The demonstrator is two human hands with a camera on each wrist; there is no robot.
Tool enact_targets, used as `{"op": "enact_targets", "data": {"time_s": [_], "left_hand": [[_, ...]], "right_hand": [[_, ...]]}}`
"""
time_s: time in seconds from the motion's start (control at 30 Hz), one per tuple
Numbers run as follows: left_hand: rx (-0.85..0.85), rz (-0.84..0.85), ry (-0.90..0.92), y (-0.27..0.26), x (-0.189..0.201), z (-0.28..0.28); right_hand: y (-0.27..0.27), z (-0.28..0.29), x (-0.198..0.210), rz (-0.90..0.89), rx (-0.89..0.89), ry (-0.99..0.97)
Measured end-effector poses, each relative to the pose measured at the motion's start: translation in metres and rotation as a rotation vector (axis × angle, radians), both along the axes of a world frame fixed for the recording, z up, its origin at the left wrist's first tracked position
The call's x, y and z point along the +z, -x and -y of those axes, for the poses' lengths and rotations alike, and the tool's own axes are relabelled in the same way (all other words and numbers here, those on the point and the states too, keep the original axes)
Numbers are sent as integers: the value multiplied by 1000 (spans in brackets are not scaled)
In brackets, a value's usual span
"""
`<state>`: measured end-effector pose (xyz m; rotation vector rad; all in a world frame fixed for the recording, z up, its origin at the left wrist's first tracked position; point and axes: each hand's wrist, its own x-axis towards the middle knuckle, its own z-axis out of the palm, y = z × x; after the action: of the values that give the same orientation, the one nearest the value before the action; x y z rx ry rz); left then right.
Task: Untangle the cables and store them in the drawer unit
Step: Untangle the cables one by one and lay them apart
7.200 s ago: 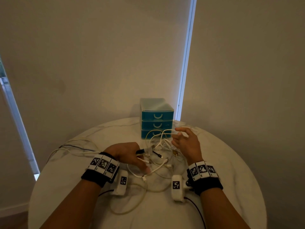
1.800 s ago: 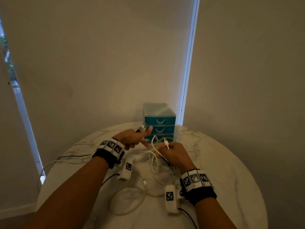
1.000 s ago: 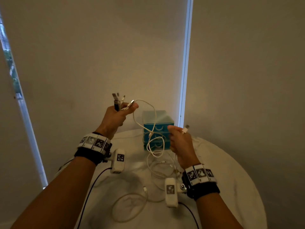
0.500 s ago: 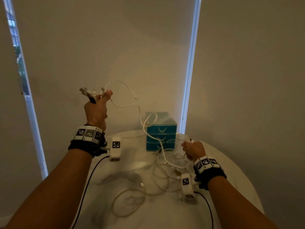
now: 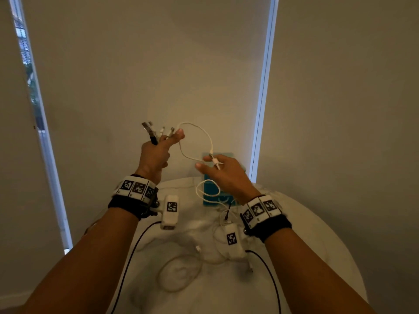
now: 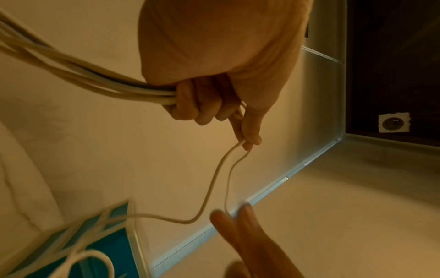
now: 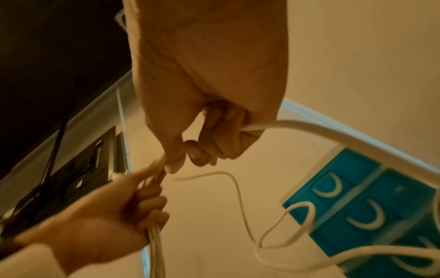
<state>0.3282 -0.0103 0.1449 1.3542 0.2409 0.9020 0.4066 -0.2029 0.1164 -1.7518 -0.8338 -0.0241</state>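
Note:
My left hand is raised above the table and grips a bundle of cable ends, whose plugs stick up past the knuckles. Its thumb and forefinger also pinch a thin white cable. That cable loops across to my right hand, which holds its white plug between curled fingers. In the left wrist view the bundle runs out of the fist. The right wrist view shows fingers curled round a white cable. The teal drawer unit stands shut behind my right hand.
The round white marble table carries loose cable loops in front of me, and more strands hang down to it. Black leads run from the wrist cameras. A wall with blinds stands close behind the drawer unit.
My right hand has come up off the table toward the left hand, bringing the white plug with it. The left hand has come in toward the centre, still gripping the bundle.

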Motion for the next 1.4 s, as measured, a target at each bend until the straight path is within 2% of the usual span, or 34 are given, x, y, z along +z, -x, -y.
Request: {"op": "enact_targets", "data": {"time_s": [0.13, 0.23, 0.3, 0.37, 0.5, 0.6, 0.73, 0.8, 0.83, 0.87, 0.9, 0.97, 1.0, 1.03, 1.1, 1.17, 1.23, 1.3, 1.4], "left_hand": [[-37, -75, -70, -1, -1, 15], [-61, -98, -105, 1, 1, 18], [-46, -98, -128, 3, 1, 13], [-25, -111, -135, 8, -1, 5], [37, -81, -68, 20, -10, -17], [102, -38, -24, 32, -10, -31], [198, 17, -19, 51, -1, -44], [230, 26, -38, 57, 4, -46], [237, 32, -48, 58, 7, -46], [242, 37, -58, 59, 10, -45], [247, 37, -67, 60, 12, -44], [260, 28, -81, 61, 16, -43], [272, 29, -85, 63, 16, -45], [285, 28, -95, 65, 15, -48], [293, 1, -135, 70, 9, -53], [276, -64, -166, 71, 1, -58], [254, -159, -174, 67, -9, -60], [216, -226, -192, 59, -17, -59], [171, -268, -187, 48, -28, -55]], "right_hand": [[5, -25, -8, 130, -126, 84], [6, -28, -17, 246, -163, 91], [1, -20, -20, 303, -227, 24], [-8, -2, -18, 205, -316, -180], [-47, 45, -9, -117, -613, -695], [-73, 69, -6, -329, -584, -1074], [-75, 88, 19, -352, -746, -1429], [-75, 67, 35, -382, -715, -1571], [-72, 42, 43, -394, -670, -1518], [-69, 11, 47, -351, -611, -1310], [-60, -21, 49, -297, -497, -973], [-47, -81, 29, -199, -131, -129], [-40, -102, 15, -186, 15, 143], [-33, -116, 3, -196, 115, 235], [-20, -121, -14, -342, 216, 32], [-23, -115, -28, -464, 162, -199], [-29, -99, -34, -427, 63, -208], [-36, -81, -37, -289, -20, -133], [-38, -53, -36, -195, -30, -113]]}}
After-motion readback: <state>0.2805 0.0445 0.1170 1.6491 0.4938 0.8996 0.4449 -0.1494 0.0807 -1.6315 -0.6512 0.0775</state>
